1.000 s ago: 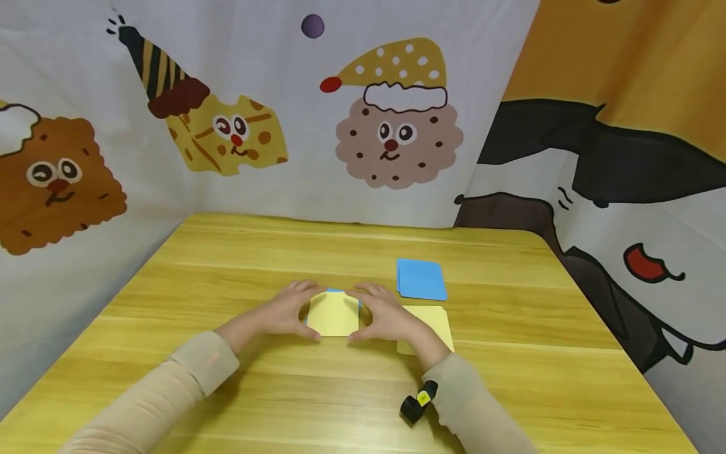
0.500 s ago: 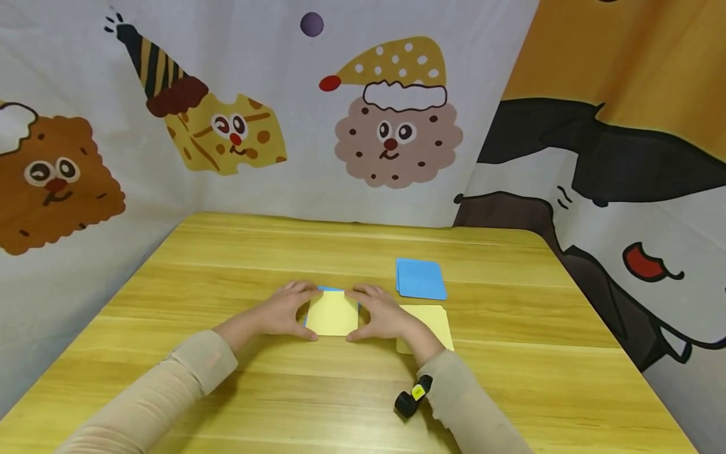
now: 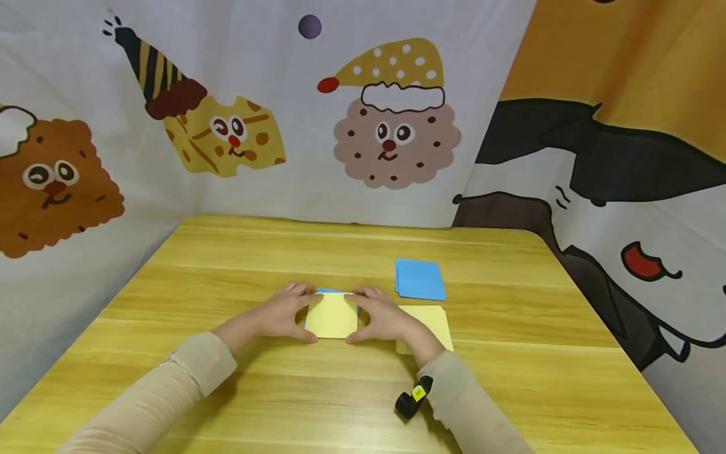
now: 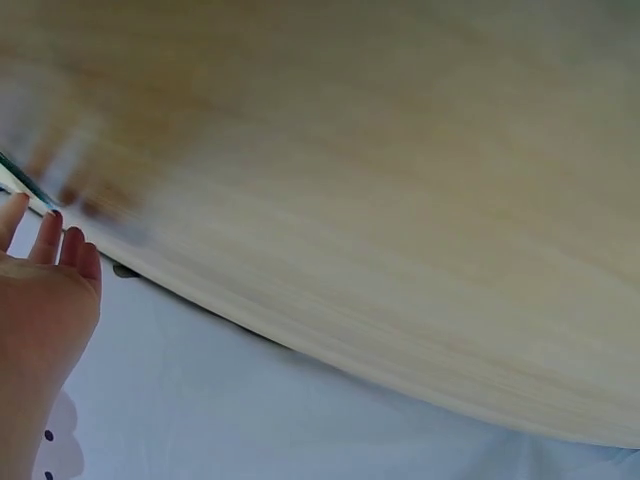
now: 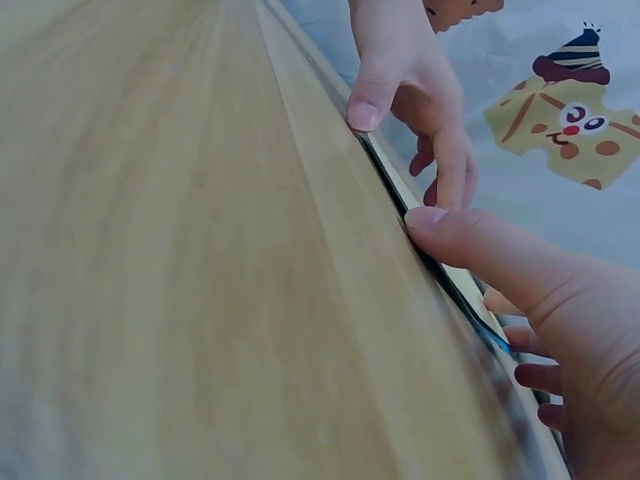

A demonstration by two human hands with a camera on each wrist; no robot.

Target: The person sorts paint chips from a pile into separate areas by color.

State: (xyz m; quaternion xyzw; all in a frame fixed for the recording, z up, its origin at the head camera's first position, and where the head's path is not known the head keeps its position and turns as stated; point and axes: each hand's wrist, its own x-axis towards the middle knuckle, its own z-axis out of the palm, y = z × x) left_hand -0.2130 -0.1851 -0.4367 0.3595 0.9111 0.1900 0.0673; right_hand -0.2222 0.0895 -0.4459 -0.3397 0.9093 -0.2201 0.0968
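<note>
In the head view, a yellow square card (image 3: 331, 316) lies in the middle of the table with blue edges showing beneath it. My left hand (image 3: 283, 312) grips its left side, thumb at the near corner and fingers at the far one. On the right side my right hand (image 3: 382, 315) holds it the same way. The right wrist view shows the cards edge-on as a thin dark strip (image 5: 430, 262), with both thumbs against the near edge. In the left wrist view, a hand (image 4: 45, 310) touches a thin card edge (image 4: 25, 182) at the far left.
Blue square cards (image 3: 421, 279) lie slightly fanned at the back right. Closer in, yellow cards (image 3: 433, 325) sit partly behind the right wrist. A black device (image 3: 413, 398) is at the right cuff. The wooden table (image 3: 272, 403) meets a printed curtain (image 3: 306, 189).
The yellow card and both hands have shifted very slightly left. The right forearm has moved a little left too. The hold on the cards looks the same.
</note>
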